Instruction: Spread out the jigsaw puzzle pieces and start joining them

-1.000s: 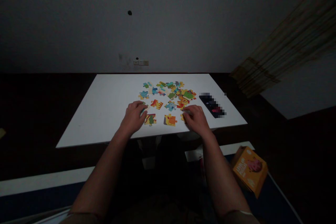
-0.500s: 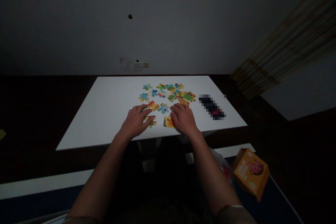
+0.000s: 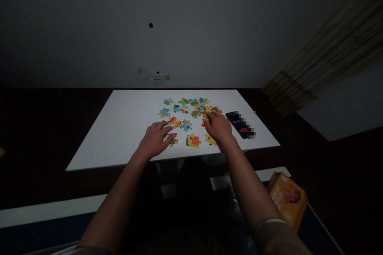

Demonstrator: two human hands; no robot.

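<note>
Jigsaw pieces (image 3: 187, 107): loose heap mid-table, upper centre of frame; several lie apart nearer the hands on the white table (image 3: 128, 139).
Progress: no joined section visible; most pieces heaped.
Left hand (image 3: 154, 140): fingers (image 3: 167, 127) relaxed, draped over one piece (image 3: 171, 140); grasp unclear.
Right hand (image 3: 219, 126): fingertips (image 3: 207, 116) down at heap edge; pinch cannot tell.
Hidden: pieces under palms; heap overlaps hard to read.
Right of heap: dark phone (image 3: 237, 121), partly pixelated.

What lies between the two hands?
The head view shows a blue jigsaw piece and an orange-and-yellow jigsaw piece between the left hand and right hand.
</note>
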